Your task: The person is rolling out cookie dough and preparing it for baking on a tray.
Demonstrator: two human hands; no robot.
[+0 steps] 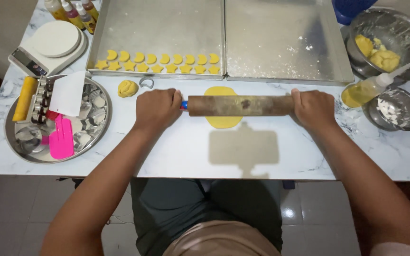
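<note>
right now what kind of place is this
Likely a home kitchen set up for cookie baking: a wooden rolling pin over yellow dough on a marble-look table, a baking tray with cut star and crescent shapes, and a kitchen scale.

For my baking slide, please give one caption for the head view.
Both hands, left and right, grip a brown wooden rolling pin over flat yellow dough.

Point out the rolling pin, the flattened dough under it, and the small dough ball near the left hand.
rolling pin (239, 105), head view, middle of the wooden barrel.
flattened dough (222, 122), head view, near edge showing below the pin.
dough ball (127, 88), head view, its top centre.
</note>
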